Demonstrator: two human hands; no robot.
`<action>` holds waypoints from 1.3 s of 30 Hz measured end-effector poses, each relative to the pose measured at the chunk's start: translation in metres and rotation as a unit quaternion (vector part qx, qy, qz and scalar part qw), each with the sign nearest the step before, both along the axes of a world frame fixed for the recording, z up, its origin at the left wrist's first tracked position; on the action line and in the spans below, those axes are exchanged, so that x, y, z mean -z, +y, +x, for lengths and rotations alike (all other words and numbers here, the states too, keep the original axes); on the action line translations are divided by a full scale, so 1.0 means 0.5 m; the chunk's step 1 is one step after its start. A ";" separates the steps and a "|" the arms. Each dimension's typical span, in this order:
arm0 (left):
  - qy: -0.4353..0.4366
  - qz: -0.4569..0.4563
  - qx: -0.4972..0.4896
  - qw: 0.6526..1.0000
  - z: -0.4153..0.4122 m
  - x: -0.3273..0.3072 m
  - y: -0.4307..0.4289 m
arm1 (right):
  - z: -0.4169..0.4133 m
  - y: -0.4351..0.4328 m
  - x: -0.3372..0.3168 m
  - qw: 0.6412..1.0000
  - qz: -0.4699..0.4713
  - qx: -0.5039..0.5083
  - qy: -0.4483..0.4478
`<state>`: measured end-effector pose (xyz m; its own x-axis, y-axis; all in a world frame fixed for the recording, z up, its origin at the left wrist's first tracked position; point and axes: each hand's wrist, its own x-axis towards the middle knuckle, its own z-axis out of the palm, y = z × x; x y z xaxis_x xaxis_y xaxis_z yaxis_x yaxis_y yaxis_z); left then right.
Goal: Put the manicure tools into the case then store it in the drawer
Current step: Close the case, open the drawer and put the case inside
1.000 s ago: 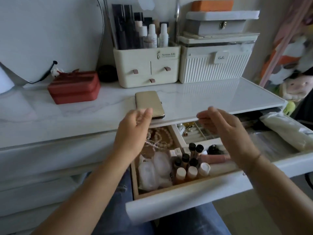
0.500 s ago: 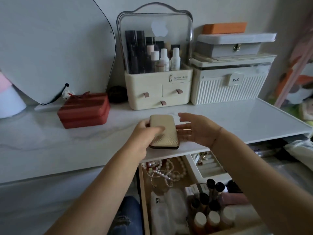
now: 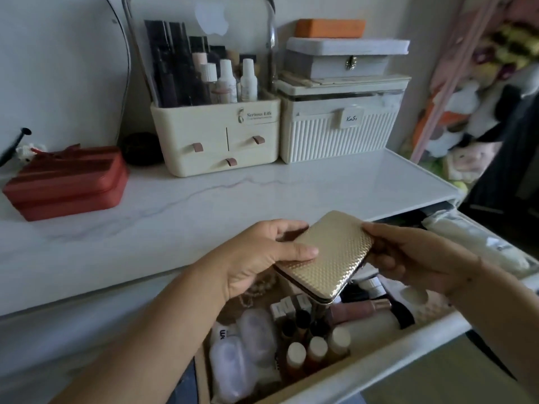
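both hands hold the gold case (image 3: 329,255) between them, in the air over the open drawer (image 3: 364,371) and just at the front edge of the bench (image 3: 175,223). the case is closed, its quilted gold top facing up, a dark seam showing along its near edge, and it lies tilted with the near corner lowest.

the left hand (image 3: 256,258) grips the case's left side: the thumb lies flat across the top and the fingers curl round the far edge. the right hand (image 3: 408,255) grips the right side, thumb on the upper edge and curled fingers underneath.

below the hands, the drawer holds a cluster of small bottles (image 3: 315,351) with pale and dark caps, a pink tube (image 3: 358,309) lying on its side beneath the right wrist, clear plastic packets (image 3: 242,354) beneath the left wrist, and a string of beads (image 3: 259,287) partly hidden under the left palm. to the right of the right hand a white bag (image 3: 472,243) lies along the drawer's far side.

beyond the hands, at the back of the bench, stands a cream organiser (image 3: 215,135) with three small pull tabs and bottles and dark tubes in its top. just right of it is a ribbed white box (image 3: 341,132), with a grey clasped box (image 3: 347,59) stacked on it and an orange block (image 3: 329,27) on top of that. far to the left of the left hand a red case (image 3: 67,182) rests on the bench, with a dark round thing (image 3: 141,148) between it and the organiser. soft toys (image 3: 481,112) are piled past the bench's right end.
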<state>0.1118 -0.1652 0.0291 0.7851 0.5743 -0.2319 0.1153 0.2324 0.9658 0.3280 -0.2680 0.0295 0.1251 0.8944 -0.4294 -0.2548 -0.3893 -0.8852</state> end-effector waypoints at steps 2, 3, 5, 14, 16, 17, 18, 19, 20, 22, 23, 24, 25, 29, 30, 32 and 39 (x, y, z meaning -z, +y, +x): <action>-0.024 -0.052 0.006 0.998 0.002 0.012 -0.025 | 0.020 -0.044 0.005 0.999 -0.022 0.034 0.016; -0.034 -0.078 0.011 0.996 0.003 0.018 -0.036 | 0.029 -0.061 0.009 0.998 -0.033 0.049 0.019; -0.046 -0.114 0.012 0.992 0.005 0.031 -0.053 | 0.045 -0.079 0.023 0.995 -0.050 0.080 0.015; -0.061 -0.191 -0.083 0.976 0.020 0.069 -0.033 | 0.060 -0.001 0.105 0.985 -0.047 0.151 0.071; -0.015 -0.145 -0.104 0.984 0.023 0.078 -0.027 | 0.057 0.020 0.112 0.983 -0.035 0.153 0.092; 0.005 -0.124 -0.119 0.985 0.027 0.080 -0.025 | 0.057 0.029 0.112 0.984 -0.031 0.147 0.093; 0.018 -0.109 -0.130 0.985 0.031 0.081 -0.023 | 0.057 0.036 0.111 0.987 -0.027 0.138 0.080; 0.024 -0.103 -0.136 0.985 0.035 0.082 -0.022 | 0.058 0.043 0.109 0.990 -0.023 0.131 0.050; 0.024 -0.103 -0.138 0.985 0.039 0.083 -0.021 | 0.059 0.048 0.107 0.992 -0.020 0.125 0.005; 0.021 -0.107 -0.137 0.985 0.045 0.083 -0.020 | 0.061 0.056 0.104 0.989 -0.004 0.123 -0.084; 0.019 -0.108 -0.134 0.985 0.046 0.082 -0.020 | 0.063 0.059 0.104 0.985 0.005 0.125 -0.116; 0.017 -0.105 -0.133 0.985 0.047 0.083 -0.019 | 0.064 0.061 0.102 0.983 0.012 0.124 -0.134; 0.015 -0.101 -0.132 0.986 0.045 0.083 -0.019 | 0.063 0.060 0.099 0.983 0.015 0.117 -0.144; 0.048 -0.010 -0.097 0.994 0.019 0.084 -0.028 | 0.048 0.031 0.081 0.968 0.028 0.062 -0.243; 0.071 0.024 -0.071 0.995 0.008 0.086 -0.031 | 0.042 0.013 0.076 0.949 0.048 0.041 -0.310; 0.108 0.099 -0.009 0.989 -0.017 0.081 -0.048 | 0.026 -0.038 0.068 0.892 0.105 -0.029 -0.438; 0.255 0.407 0.209 0.852 -0.069 0.072 -0.145 | -0.025 -0.161 0.091 0.738 0.151 -0.205 -0.625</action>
<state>0.0775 -0.2376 -0.0068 0.8770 0.4021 -0.2629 0.4762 -0.6554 0.5863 0.3153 -0.3485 -0.0161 -0.0540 0.9984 0.0188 0.9186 0.0571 -0.3911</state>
